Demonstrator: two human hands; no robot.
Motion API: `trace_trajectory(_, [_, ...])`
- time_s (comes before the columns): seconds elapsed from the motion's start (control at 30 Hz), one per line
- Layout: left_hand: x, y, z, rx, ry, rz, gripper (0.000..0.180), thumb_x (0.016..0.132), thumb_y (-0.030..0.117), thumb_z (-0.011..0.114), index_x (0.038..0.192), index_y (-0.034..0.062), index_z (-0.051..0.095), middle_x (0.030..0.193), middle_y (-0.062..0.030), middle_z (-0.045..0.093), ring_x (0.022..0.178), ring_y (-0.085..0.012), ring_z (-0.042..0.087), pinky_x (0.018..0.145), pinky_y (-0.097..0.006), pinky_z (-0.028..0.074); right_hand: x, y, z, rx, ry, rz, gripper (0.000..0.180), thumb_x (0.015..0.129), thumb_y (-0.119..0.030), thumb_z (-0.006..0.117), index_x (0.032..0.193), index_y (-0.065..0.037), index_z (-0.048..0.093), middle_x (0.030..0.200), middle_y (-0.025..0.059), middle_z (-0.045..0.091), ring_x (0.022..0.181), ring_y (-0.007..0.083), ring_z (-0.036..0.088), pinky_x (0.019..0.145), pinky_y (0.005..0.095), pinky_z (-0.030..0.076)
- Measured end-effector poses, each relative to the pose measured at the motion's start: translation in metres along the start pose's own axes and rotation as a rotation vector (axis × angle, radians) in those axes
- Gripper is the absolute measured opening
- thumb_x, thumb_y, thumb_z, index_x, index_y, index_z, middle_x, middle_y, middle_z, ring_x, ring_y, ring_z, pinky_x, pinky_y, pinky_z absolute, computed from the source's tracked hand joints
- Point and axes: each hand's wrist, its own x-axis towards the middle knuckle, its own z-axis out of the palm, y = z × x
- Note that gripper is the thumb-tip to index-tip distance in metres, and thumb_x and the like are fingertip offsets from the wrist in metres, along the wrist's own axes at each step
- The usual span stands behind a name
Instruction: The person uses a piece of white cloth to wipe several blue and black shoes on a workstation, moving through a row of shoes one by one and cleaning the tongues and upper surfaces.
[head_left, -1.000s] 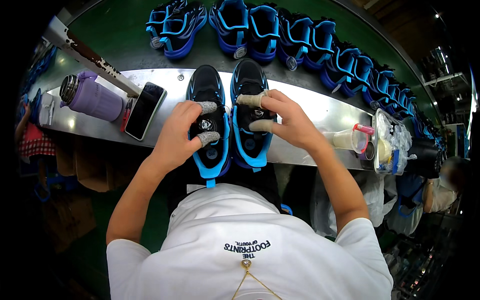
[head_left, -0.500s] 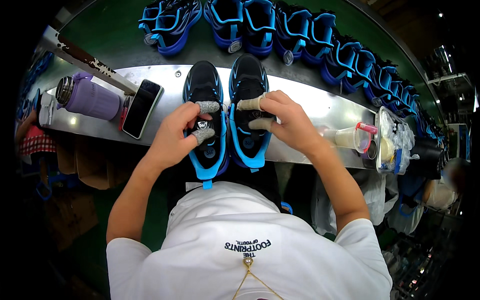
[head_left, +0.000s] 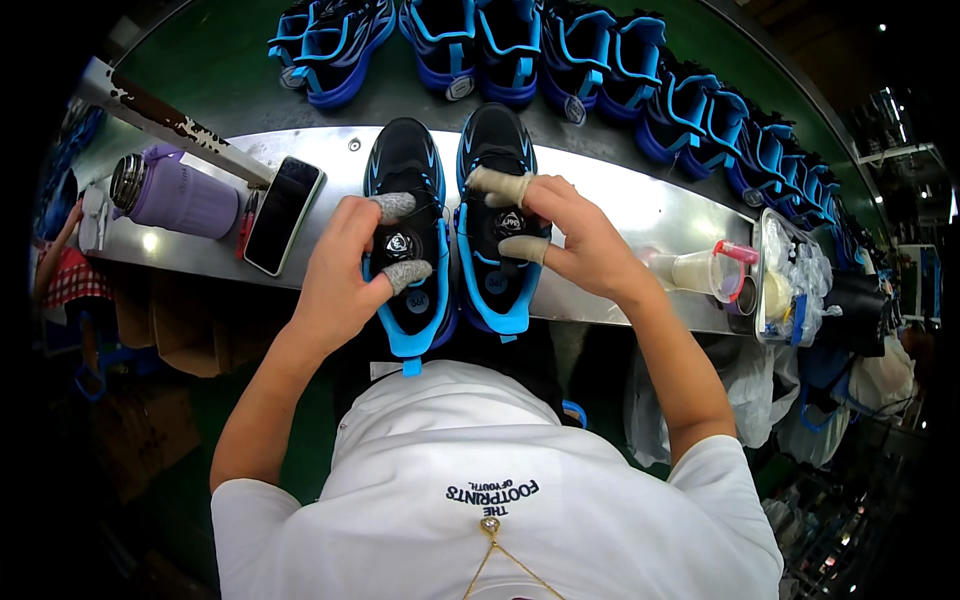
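Two black sneakers with bright blue trim, a left sneaker (head_left: 405,150) and a right sneaker (head_left: 496,135), lie side by side, toes pointing away from me. Each tongue carries a round black dial: the left dial (head_left: 400,245) and the right dial (head_left: 511,223). My left hand (head_left: 340,265), with grey finger covers on thumb and forefinger, rests over the left sneaker. Its thumb and finger are spread on either side of the dial. My right hand (head_left: 580,240), in beige finger covers, spans the right dial the same way, fingers apart.
Similar sneakers (head_left: 440,75) stand in a long row on the green belt (head_left: 220,75) beyond the metal bench (head_left: 600,190). On the left are a purple flask (head_left: 185,197), a phone (head_left: 285,217) and a white post (head_left: 170,120). A tray (head_left: 765,290) of plastic bags and cups (head_left: 695,272) sit right.
Both hands have spread thumb and forefinger wider, so the dials now show more. The row of sneakers on the belt has shifted slightly left. A person's arm at the far left has moved up.
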Motion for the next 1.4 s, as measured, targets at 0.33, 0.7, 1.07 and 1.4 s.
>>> trace_trajectory(0.33, [0.001, 0.004, 0.0, 0.02, -0.029, 0.013, 0.049, 0.078, 0.007, 0.074, 0.125, 0.0026, 0.061, 0.089, -0.0019, 0.052, 0.076, -0.0126, 0.042, 0.071, -0.026, 0.039, -0.002, -0.001, 0.002, 0.026, 0.024, -0.073, 0.053, 0.076, -0.01, 0.078, 0.127, -0.015, 0.065, 0.087, 0.0068, 0.056, 0.088, 0.0261, 0.052, 0.084, 0.0365, 0.045])
trace_trajectory(0.7, [-0.002, 0.002, 0.003, -0.02, -0.038, 0.012, 0.049, 0.077, 0.002, 0.074, 0.124, 0.0028, 0.063, 0.091, -0.0008, 0.053, 0.075, -0.0115, 0.043, 0.07, -0.025, 0.039, -0.006, 0.002, -0.002, -0.033, 0.026, -0.052, 0.053, 0.073, -0.013, 0.08, 0.124, -0.013, 0.066, 0.085, 0.0066, 0.055, 0.086, 0.0258, 0.053, 0.08, 0.0359, 0.046])
trace_trajectory(1.07, [-0.02, 0.041, 0.012, -0.437, -0.067, -0.1, 0.02, 0.094, 0.008, 0.063, 0.112, -0.0004, 0.066, 0.099, -0.0056, 0.062, 0.081, -0.0105, 0.058, 0.069, -0.024, 0.047, -0.008, -0.003, -0.011, 0.03, -0.045, -0.043, 0.051, 0.076, -0.008, 0.077, 0.126, -0.013, 0.067, 0.099, 0.0037, 0.063, 0.092, 0.022, 0.056, 0.083, 0.032, 0.048])
trace_trajectory(1.4, [-0.009, 0.065, 0.081, -1.344, -0.21, -0.794, 0.028, 0.104, 0.01, 0.041, 0.129, -0.0019, 0.048, 0.11, -0.0213, 0.061, 0.086, -0.0193, 0.064, 0.079, -0.03, 0.054, -0.006, 0.0, -0.014, 0.075, -0.094, -0.04, 0.048, 0.076, -0.006, 0.076, 0.122, -0.014, 0.067, 0.093, 0.0078, 0.062, 0.09, 0.0237, 0.058, 0.08, 0.0344, 0.049])
